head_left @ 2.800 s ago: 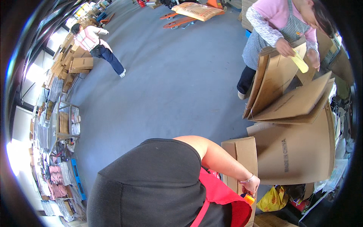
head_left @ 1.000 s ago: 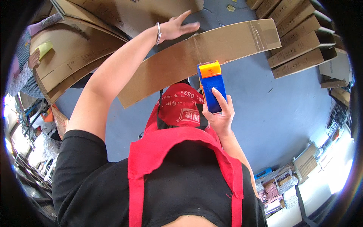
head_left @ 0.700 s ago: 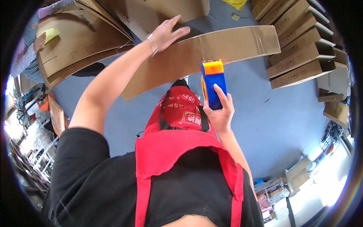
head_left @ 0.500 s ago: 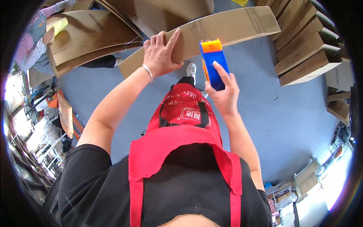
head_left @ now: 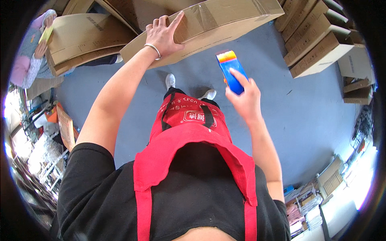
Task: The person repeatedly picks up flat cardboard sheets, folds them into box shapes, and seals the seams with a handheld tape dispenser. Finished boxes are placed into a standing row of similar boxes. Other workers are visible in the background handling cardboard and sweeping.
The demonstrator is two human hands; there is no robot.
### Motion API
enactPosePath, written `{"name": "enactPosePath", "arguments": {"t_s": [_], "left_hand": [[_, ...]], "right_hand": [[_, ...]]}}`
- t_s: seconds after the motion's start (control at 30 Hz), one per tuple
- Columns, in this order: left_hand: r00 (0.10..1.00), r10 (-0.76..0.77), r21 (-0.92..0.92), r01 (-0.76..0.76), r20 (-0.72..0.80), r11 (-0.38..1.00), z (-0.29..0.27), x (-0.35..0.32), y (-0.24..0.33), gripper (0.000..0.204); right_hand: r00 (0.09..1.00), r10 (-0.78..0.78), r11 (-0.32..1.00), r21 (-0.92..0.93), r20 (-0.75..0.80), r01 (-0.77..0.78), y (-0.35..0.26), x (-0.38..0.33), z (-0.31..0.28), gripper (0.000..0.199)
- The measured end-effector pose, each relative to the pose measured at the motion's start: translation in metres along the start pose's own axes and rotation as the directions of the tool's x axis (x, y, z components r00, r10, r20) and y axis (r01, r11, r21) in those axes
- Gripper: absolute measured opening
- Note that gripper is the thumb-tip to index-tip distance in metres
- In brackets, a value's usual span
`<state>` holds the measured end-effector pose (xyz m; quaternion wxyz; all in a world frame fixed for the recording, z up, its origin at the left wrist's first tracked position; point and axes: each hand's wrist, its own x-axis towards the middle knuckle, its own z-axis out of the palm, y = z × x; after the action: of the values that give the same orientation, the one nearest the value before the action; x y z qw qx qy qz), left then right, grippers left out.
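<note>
Carton (head_left: pixel 219 19) crosswise ahead of white shoes (head_left: pixel 170 81). Left hand (head_left: pixel 164 39) spread on its top near left end, unclenched. Right hand (head_left: pixel 246 98) grasping blue-and-orange handheld tool (head_left: pixel 232 74), apart from carton.

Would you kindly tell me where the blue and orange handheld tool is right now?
In the head view, the blue and orange tool is right of centre, held in the right hand, apart from the cardboard box that the left hand touches.
</note>
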<state>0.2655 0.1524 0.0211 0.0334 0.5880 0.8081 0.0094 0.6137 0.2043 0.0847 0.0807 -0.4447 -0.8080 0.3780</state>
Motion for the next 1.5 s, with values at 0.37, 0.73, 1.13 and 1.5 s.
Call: {"name": "enactPosePath", "arguments": {"t_s": [0.37,0.73,1.13,1.5], "left_hand": [[1.000,-0.013,-0.176,0.017,0.024,0.984,-0.013,0.000,0.003,0.115],[0.652,0.502,-0.682,0.715,0.569,-0.156,-0.051,-0.004,-0.078,0.035],[0.771,0.319,-0.814,0.582,0.551,-0.001,-0.034,0.057,-0.203,0.023],[0.991,0.084,-0.795,0.030,0.101,0.606,0.106,0.064,-0.174,0.089]], "right_hand": [[0.957,0.187,0.962,-0.240,0.221,-0.132,-0.012,0.164,0.111,0.058],[0.992,-0.028,0.984,0.174,-0.119,0.049,-0.172,0.006,0.075,0.064],[0.995,0.017,0.995,0.099,-0.100,-0.007,-0.193,-0.011,0.100,0.061],[0.992,0.087,0.991,0.106,-0.089,-0.077,-0.131,0.003,0.159,0.064]]}}
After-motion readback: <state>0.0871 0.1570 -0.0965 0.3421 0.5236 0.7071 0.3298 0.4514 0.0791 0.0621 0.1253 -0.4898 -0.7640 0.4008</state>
